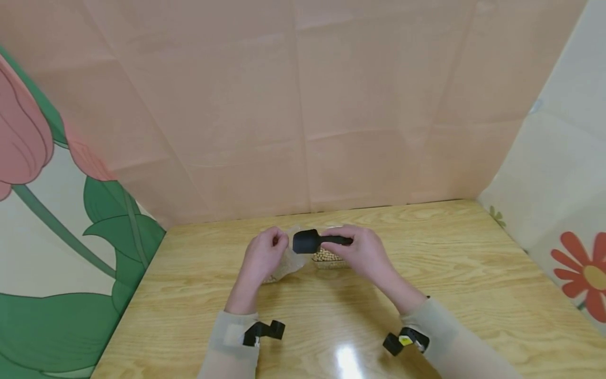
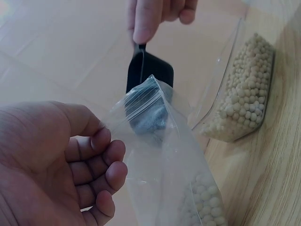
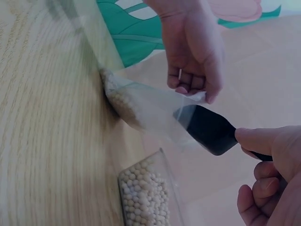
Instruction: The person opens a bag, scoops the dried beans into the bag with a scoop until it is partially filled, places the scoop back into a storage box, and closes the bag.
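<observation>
My left hand [image 1: 264,255] pinches the rim of a clear zip bag [image 2: 153,172] between thumb and forefinger. Pale round beads or beans [image 2: 203,202] lie in the bottom of the bag, which stands on the table. A small black scoop [image 1: 306,242] is in my right hand [image 1: 363,251], gripped by its handle. The scoop's front end shows through the film at the bag's mouth in both wrist views. No beads can be made out in the scoop. Beside the bag, a clear container [image 3: 162,162] holds more of the same beads, partly hidden by my right hand in the head view.
The wood-grain table [image 1: 189,295] runs back to a pink-covered wall [image 1: 236,131]. A flower-printed panel [image 1: 38,252] borders the left side, and a pale wall with a red flower [image 1: 589,273] borders the right.
</observation>
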Action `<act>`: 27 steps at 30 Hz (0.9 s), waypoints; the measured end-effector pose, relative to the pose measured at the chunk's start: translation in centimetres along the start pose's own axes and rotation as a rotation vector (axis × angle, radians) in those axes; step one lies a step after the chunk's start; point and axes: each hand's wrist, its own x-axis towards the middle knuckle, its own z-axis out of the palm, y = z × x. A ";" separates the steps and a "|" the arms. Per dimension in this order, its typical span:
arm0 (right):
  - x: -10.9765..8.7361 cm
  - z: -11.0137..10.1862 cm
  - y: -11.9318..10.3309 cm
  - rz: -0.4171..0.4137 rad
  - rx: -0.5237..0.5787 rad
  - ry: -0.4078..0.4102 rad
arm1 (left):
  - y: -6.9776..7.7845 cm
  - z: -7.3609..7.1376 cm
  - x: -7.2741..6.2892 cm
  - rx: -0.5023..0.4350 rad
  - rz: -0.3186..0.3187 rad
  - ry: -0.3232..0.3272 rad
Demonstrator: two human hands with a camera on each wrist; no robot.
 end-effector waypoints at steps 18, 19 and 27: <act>-1.2 -5.4 2.7 0.107 0.056 0.034 | 0.0 -0.2 0.0 0.009 0.005 0.008; -1.2 -5.7 2.9 0.110 0.049 0.034 | 0.0 -0.1 0.0 0.008 0.005 0.007; -1.9 -7.5 4.3 0.137 -0.003 0.049 | 0.0 -0.1 0.1 0.013 0.004 0.013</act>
